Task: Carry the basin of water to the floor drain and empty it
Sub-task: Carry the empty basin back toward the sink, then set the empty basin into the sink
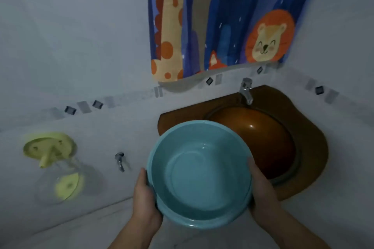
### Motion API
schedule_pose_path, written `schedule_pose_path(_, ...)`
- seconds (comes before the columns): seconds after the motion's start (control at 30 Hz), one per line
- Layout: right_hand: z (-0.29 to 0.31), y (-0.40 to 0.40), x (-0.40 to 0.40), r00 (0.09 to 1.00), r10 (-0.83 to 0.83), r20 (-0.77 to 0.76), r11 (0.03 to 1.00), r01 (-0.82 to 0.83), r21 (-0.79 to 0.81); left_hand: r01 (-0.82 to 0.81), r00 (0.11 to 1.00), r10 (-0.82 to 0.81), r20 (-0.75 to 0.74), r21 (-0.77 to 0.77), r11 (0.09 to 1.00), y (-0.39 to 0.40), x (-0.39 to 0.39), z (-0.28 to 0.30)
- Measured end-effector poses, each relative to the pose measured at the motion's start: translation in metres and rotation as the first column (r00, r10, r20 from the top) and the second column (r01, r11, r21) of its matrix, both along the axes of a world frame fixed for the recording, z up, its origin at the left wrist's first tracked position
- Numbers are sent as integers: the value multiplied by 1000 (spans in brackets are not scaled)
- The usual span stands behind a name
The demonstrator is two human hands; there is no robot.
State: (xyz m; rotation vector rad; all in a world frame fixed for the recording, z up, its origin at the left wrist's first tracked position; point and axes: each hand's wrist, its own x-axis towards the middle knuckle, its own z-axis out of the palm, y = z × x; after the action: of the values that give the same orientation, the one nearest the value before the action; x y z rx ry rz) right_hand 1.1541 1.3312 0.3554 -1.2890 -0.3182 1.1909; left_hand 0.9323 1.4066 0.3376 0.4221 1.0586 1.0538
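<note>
Both hands point(146, 198) point(261, 194) grip the rim of the teal basin point(199, 174) holding shallow water.

No legible text, labels, brands or numbers anywhere in frame. Curtain point(218, 20), upper centre: cartoon animal prints only, no lettering. Teal basin point(200, 174), lower centre: plain, unmarked. Yellow holder point(49, 147) on the wall at left: blurred, any marking unreadable. Tap point(245, 90) at right: no visible brand.
</note>
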Motion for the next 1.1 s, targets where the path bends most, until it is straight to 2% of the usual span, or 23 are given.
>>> schedule_pose_path(0.13, -5, 2, 51, 994, -102, -48, 994, 100, -35, 56, 998, -57, -21, -38, 998, 13, 54, 1)
schedule_pose_path(0.23, -7, 7, 88, 995, -95, -25, 995, 95, 3, 82, 996, -84, -31, -57, 995, 24, 91, 4)
schedule_pose_path(0.47, -18, 15, 158, 987, -158, -11, 987, 158, -22, 134, 988, -141, -58, -116, 984, 44, 161, -2)
schedule_pose_path(0.87, -53, 43, 198, 958, -281, 63, 954, 286, -93, 205, 964, -230, -133, -174, 963, 90, 210, -33)
schedule_pose_path(0.97, -55, 56, 203, 958, -281, 55, 954, 285, -96, 210, 962, -243, -121, -233, 950, 111, 220, -36)
schedule_pose_path(1.1, -58, 76, 209, 963, -268, 15, 956, 268, -118, 233, 952, -268, -150, -214, 948, 144, 228, -43)
